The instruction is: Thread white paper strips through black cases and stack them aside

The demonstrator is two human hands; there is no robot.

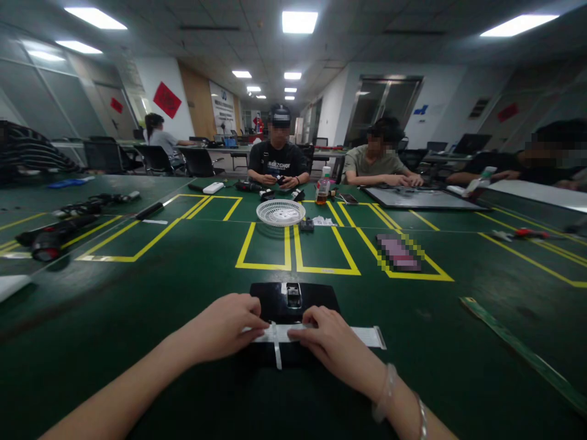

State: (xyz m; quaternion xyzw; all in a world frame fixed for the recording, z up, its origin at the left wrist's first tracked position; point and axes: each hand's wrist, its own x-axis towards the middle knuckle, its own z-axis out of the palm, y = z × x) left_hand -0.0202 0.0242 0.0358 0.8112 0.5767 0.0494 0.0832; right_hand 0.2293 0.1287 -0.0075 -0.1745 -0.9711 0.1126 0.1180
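Note:
A black panel-like piece point(321, 297) lies in front of me, with a square metallic fitting point(293, 295) set in its upper part. Across it runs a white flat ribbon cable point(367, 336), its right end carrying a connector-like edge. A narrow pale strip of tape point(277, 354) crosses the cable near its middle. My left hand point(236, 324) pinches at the cable just left of the tape. From the right, my right hand point(330, 342) has bent fingers closed on the cable, its fingertips close to the tape. The cable's left end is hidden by my left hand.
A green ruler-like strip point(518, 345) lies at right. Ahead are a pixelated phone-like object point(398, 252), a white round basket point(280, 212) and a bottle point(323, 186). At left lies a black tool point(50, 241). Several people sit around the table.

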